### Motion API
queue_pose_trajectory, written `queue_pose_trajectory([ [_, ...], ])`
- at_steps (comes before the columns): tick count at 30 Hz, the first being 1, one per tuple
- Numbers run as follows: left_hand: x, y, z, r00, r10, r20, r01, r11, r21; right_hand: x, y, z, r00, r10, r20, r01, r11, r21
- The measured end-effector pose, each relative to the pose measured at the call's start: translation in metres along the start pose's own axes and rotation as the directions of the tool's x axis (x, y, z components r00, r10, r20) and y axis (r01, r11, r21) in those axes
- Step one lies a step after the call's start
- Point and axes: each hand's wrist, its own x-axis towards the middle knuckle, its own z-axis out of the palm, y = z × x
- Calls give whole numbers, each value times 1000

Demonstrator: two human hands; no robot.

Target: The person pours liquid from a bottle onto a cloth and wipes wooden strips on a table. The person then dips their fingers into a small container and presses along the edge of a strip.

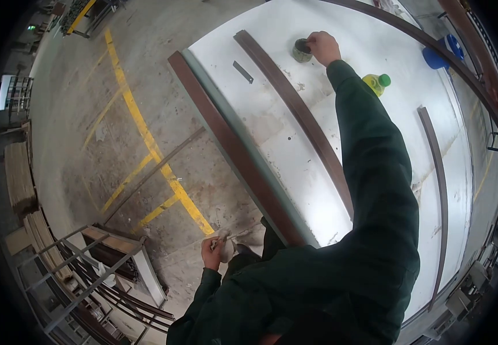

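Note:
My right hand (324, 47) reaches to the far part of the white table (272, 109), its fingers closed at the dark top of a small jar (302, 54). Whether that dark top is a lid or something in the mouth is not clear. Down at the lower left, my left hand (213, 251) is closed around a pale, crumpled cloth (226, 247), beside the table edge and above the floor. A yellow bottle with a green cap (376, 84) lies near my right forearm. A short dark metal piece (242, 72) rests left of the jar.
Long brown bars (295, 106) lie along the table, one (437, 172) farther right. A brown beam (226, 135) runs along the near edge. A blue bucket (443, 53) stands at the upper right. A metal rack (82, 264) holds strips at lower left. Yellow lines (140, 121) mark the floor.

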Motion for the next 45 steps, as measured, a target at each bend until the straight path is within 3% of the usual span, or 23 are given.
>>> queue_pose_trajectory([
  [2,7,7,-2,1000,3,-12,-3,1000,-4,1,1,7,992,-121,-23,114,973,-199],
  [6,13,13,-2,1000,-15,-6,15,1000,24,9,8,13,971,-232,50,234,899,-370],
  [10,21,19,2,999,-33,14,32,999,29,17,18,20,949,-305,73,310,873,-376],
  [16,26,29,4,999,-30,35,28,999,29,20,13,20,964,-194,180,256,853,-455],
  [19,27,29,4,1000,-14,27,13,1000,28,22,15,17,971,-125,202,196,901,-387],
  [22,27,29,3,1000,5,10,-5,1000,2,30,25,8,984,-33,174,41,998,-38],
  [25,25,24,4,1000,-25,1,25,999,-29,31,32,-1,989,27,144,-53,983,178],
  [28,24,28,3,1000,6,20,-7,1000,6,28,33,-15,923,79,376,-299,762,575],
  [31,23,27,5,999,29,16,-28,999,-39,7,8,-41,916,96,390,-358,635,684],
  [35,20,16,7,997,75,-2,-75,996,-57,-41,-39,-84,817,186,546,-570,409,713],
  [39,13,-4,4,995,97,-13,-97,986,-133,-108,-68,-110,807,54,588,-591,68,804],
  [42,3,-29,-1,988,151,-31,-153,981,-118,-174,-82,-125,832,2,555,-554,-58,830],
  [45,-12,-59,-9,989,146,-20,-147,978,-145,-256,-102,-142,846,87,526,-514,-129,848],
])
